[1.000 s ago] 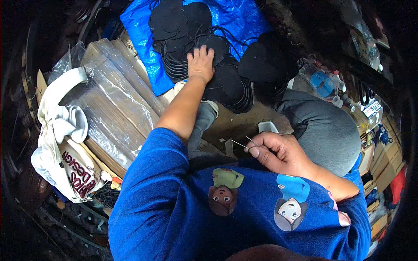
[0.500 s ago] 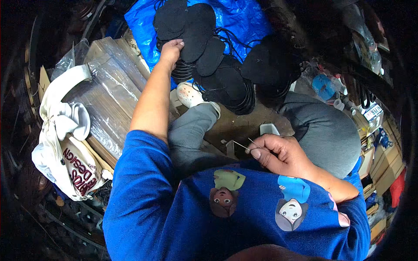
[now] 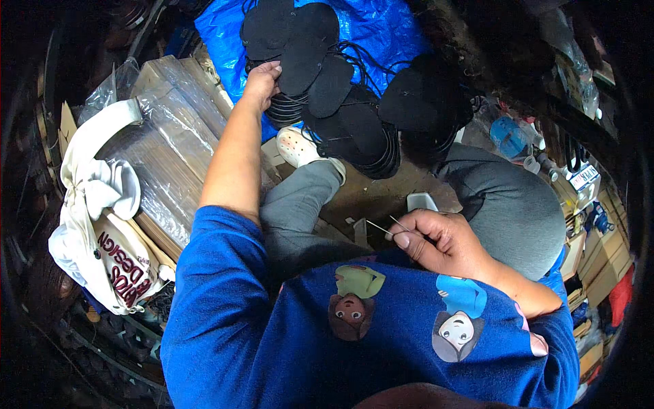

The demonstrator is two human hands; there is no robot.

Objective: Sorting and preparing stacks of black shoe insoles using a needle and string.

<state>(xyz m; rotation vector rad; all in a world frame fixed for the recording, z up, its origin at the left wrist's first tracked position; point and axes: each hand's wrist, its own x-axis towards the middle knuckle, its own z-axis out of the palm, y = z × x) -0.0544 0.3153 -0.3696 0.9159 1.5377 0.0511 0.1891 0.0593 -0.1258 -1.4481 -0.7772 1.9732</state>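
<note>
My left arm reaches forward, and my left hand (image 3: 263,83) is at the left edge of a stack of black sole-shaped pieces (image 3: 304,51). Its fingertips are closed at the edge of that stack; how many pieces they pinch is hidden. More black pieces (image 3: 351,129) lie in overlapping stacks to the right, with black cords among them. Close to my body, my right hand (image 3: 439,242) is closed around a thin metal tool with two slender prongs (image 3: 379,228), which looks like tweezers. Those prongs stick out to the left, apart at their tips.
A blue plastic sheet (image 3: 368,27) lies under the stacks. Plastic-wrapped cardboard (image 3: 170,150) stands to the left beside a white cloth bag (image 3: 112,238). My white clog (image 3: 298,146) is just below the stacks. At the right are a blue round container (image 3: 507,136) and cardboard pieces (image 3: 610,252).
My left hand has shifted slightly left and down along the stack's edge. The right hand with the metal tool has stayed almost still.
</note>
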